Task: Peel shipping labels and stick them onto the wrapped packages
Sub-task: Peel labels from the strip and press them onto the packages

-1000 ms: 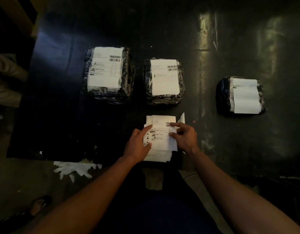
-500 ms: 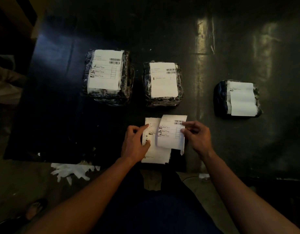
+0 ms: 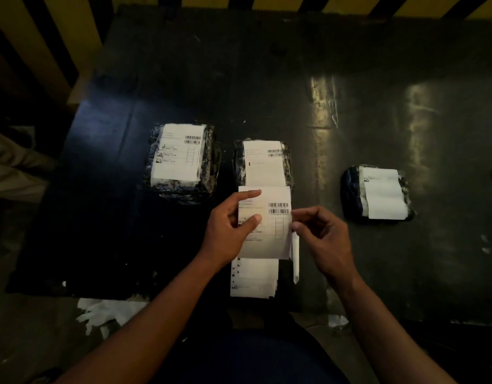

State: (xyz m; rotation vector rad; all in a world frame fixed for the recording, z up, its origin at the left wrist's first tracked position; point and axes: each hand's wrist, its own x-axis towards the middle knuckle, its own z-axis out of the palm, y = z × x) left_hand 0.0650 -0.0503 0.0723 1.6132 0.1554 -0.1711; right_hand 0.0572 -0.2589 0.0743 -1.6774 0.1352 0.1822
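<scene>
My left hand [image 3: 228, 228] pinches the left edge of a white shipping label [image 3: 269, 236] lifted above the table. At the label's right edge my right hand [image 3: 322, 234] pinches a narrow backing strip [image 3: 295, 259] that curls down beside it. Under the label lies a stack of labels [image 3: 253, 278] near the table's front edge. Three wrapped packages sit on the dark table [image 3: 294, 79], each with a white label on top: the left package [image 3: 181, 159], the middle package [image 3: 262, 162] and the right package [image 3: 377, 194].
Torn white backing scraps [image 3: 109, 311] lie on the floor below the table's front edge at the left. A yellow and black striped barrier [image 3: 45, 37] stands behind and left of the table. A person's leg [image 3: 14, 167] shows at the far left.
The top label has been lifted off the stack and raised toward the middle package. My left hand has left the stack and taken the label's left edge; my right hand now pinches the strip.
</scene>
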